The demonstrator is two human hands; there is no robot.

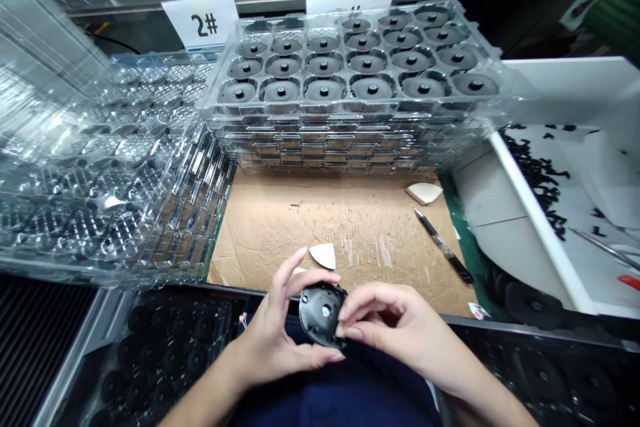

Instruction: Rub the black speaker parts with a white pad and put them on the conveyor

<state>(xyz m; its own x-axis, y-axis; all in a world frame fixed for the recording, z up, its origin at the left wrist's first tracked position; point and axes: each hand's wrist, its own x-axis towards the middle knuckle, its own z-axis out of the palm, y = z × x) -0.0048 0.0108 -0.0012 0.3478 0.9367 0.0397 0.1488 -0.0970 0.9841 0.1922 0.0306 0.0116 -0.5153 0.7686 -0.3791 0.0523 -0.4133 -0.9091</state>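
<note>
Between thumb and fingers, my left hand (pixel 280 327) grips a round black plastic disc (pixel 317 317) by its rim, tilted over the front edge of the bench. The disc has small raised bits around its edge and a light spot near the middle. My right hand (pixel 390 323) pinches at the disc's right edge; whatever lies between those fingertips is too small or hidden to make out. Just beyond the left fingers, a pale wedge-shaped piece (pixel 324 255) lies on the cardboard (pixel 270 213).
Stacked clear trays (pixel 340 140) with black discs stand at the back; more clear trays (pixel 100 200) rise at left. A pen (pixel 443 245) and another pale wedge (pixel 424 193) lie on the right. A white bin (pixel 535 213) holds small black parts (pixel 537 177) and tweezers (pixel 607 247).
</note>
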